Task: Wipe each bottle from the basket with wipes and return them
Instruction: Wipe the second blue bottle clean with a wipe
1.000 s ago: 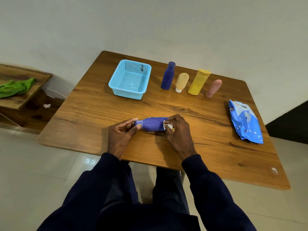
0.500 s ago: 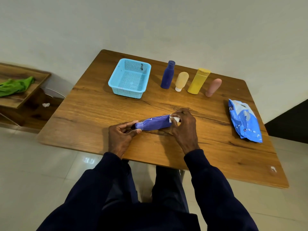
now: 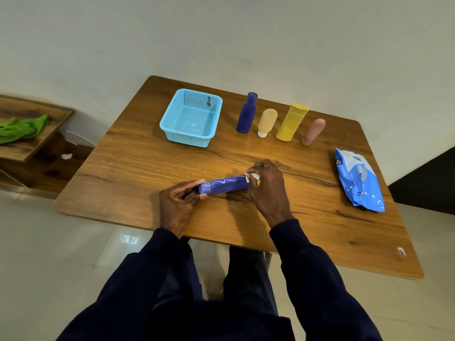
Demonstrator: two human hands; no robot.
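Rightward along the purple bottle [image 3: 225, 185] went the right hand [image 3: 267, 187], pinching a wipe [image 3: 253, 177] now at its far end; the left hand [image 3: 176, 205] grips the other end over the surface [image 3: 138, 168]. Return to the blue basket [image 3: 170, 121] looks close.

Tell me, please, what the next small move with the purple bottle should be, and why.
Probably slide the wipe along the bottle toward the left hand. The right hand pinches the wipe at the bottle's right end, the left hand grips the other end, and the bottle's middle lies bare between them, so a stroke along it seems the likely next step.
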